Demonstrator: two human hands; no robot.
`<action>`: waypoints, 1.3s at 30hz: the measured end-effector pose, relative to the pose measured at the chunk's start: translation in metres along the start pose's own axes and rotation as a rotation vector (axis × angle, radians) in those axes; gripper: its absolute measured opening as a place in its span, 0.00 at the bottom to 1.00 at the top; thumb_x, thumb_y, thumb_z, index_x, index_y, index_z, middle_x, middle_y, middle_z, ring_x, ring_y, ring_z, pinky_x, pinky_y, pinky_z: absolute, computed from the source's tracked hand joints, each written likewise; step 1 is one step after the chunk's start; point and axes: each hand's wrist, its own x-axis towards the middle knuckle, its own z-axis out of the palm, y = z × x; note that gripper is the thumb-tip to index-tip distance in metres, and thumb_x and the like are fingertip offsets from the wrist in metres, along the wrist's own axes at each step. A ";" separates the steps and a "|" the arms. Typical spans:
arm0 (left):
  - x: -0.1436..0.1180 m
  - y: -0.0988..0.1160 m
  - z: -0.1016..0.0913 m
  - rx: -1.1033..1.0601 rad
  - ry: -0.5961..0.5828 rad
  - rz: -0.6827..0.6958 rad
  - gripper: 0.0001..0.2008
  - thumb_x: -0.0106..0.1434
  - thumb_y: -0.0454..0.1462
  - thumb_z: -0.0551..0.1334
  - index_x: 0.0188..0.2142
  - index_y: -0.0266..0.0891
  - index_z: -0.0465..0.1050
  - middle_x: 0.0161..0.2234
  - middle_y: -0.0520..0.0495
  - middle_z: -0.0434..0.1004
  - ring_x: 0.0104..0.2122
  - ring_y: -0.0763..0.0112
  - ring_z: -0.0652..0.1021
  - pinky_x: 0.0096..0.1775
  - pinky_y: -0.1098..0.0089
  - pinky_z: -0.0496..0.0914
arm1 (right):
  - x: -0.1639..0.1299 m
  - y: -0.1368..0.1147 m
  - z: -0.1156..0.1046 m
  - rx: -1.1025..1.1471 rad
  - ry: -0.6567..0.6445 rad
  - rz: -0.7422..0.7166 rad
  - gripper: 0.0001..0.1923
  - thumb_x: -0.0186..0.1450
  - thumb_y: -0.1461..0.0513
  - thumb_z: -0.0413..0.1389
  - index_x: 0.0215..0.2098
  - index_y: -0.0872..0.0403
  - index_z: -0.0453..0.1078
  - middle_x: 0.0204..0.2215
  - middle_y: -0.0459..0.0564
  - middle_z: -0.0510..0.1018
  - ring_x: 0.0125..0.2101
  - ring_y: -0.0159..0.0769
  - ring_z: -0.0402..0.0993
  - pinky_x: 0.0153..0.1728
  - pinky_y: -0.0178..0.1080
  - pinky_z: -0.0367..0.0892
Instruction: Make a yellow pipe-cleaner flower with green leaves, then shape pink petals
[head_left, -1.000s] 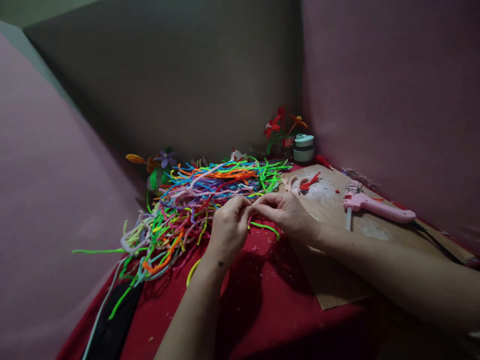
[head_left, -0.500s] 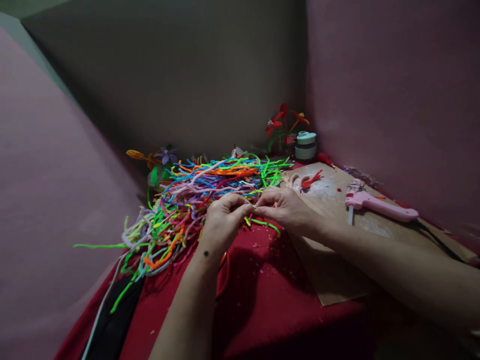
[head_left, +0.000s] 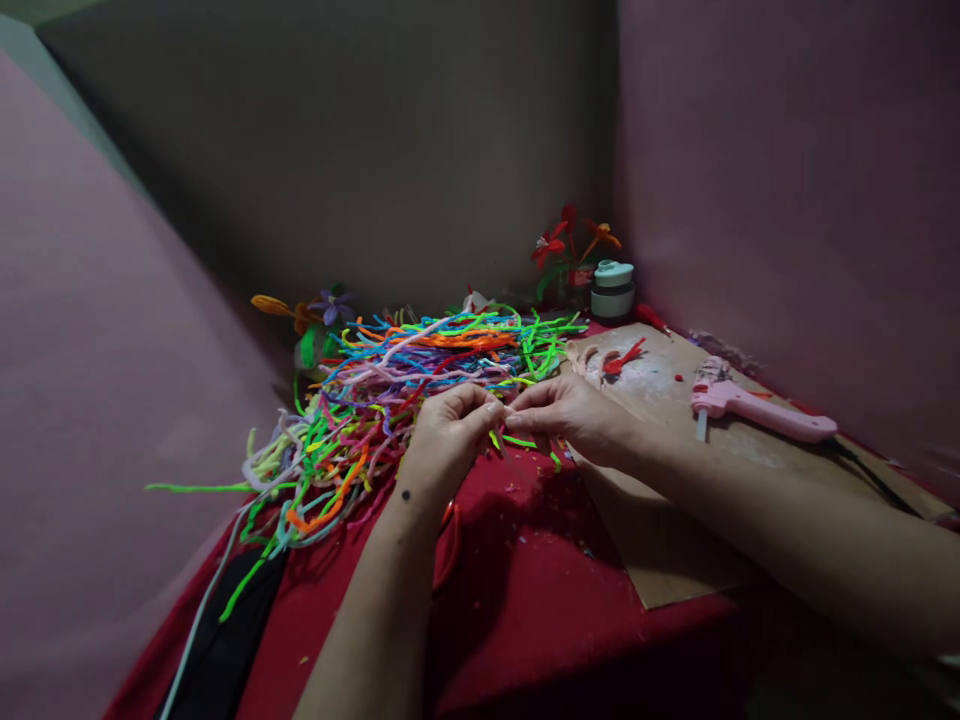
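— Both hands meet fingertip to fingertip: left hand (head_left: 448, 432) and right hand (head_left: 571, 415), thumbs and forefingers pinched together on a small pipe cleaner piece (head_left: 507, 411). How best to work it?

— Keep the pinches close together, I'd judge, clear of the pipe cleaner pile (head_left: 405, 385) beyond the knuckles.

— Which way does it lie?

— Mostly hidden; seemingly across, from one pinch to the other.

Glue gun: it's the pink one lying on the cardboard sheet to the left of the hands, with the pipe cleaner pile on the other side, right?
Not quite. The head view shows the pink glue gun lying on the cardboard sheet to the right of the hands; the pipe cleaner pile is on the left.
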 end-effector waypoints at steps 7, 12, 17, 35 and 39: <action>0.001 -0.001 0.010 0.057 0.095 0.052 0.05 0.54 0.36 0.60 0.24 0.37 0.66 0.18 0.55 0.66 0.17 0.79 0.65 0.20 0.78 0.59 | -0.003 -0.001 0.003 -0.050 -0.017 -0.021 0.12 0.52 0.60 0.59 0.16 0.59 0.68 0.15 0.43 0.66 0.19 0.26 0.58 0.23 0.34 0.51; 0.000 -0.005 0.016 0.110 0.167 0.187 0.05 0.57 0.35 0.58 0.26 0.38 0.66 0.24 0.53 0.72 0.22 0.78 0.70 0.24 0.77 0.63 | 0.000 0.004 0.005 0.084 -0.082 0.062 0.11 0.52 0.61 0.58 0.16 0.59 0.69 0.15 0.46 0.70 0.18 0.27 0.62 0.23 0.34 0.54; 0.000 -0.002 0.011 -0.080 0.050 0.101 0.05 0.57 0.38 0.60 0.31 0.38 0.69 0.23 0.53 0.71 0.17 0.79 0.66 0.20 0.77 0.60 | 0.001 0.006 0.003 0.122 -0.054 0.080 0.12 0.51 0.58 0.60 0.18 0.59 0.69 0.15 0.48 0.72 0.16 0.28 0.64 0.21 0.34 0.55; 0.001 -0.006 0.023 0.409 0.286 0.202 0.11 0.58 0.37 0.56 0.22 0.38 0.71 0.21 0.51 0.74 0.23 0.73 0.72 0.29 0.73 0.65 | 0.000 0.005 0.013 0.019 -0.003 0.175 0.14 0.57 0.70 0.53 0.15 0.58 0.64 0.10 0.44 0.70 0.10 0.25 0.63 0.13 0.29 0.56; 0.003 -0.007 0.020 0.453 0.243 0.187 0.10 0.57 0.37 0.57 0.21 0.37 0.71 0.21 0.51 0.74 0.24 0.73 0.72 0.28 0.74 0.64 | 0.001 0.010 0.008 0.110 -0.082 0.201 0.08 0.57 0.67 0.53 0.21 0.59 0.67 0.15 0.46 0.74 0.13 0.28 0.68 0.17 0.32 0.64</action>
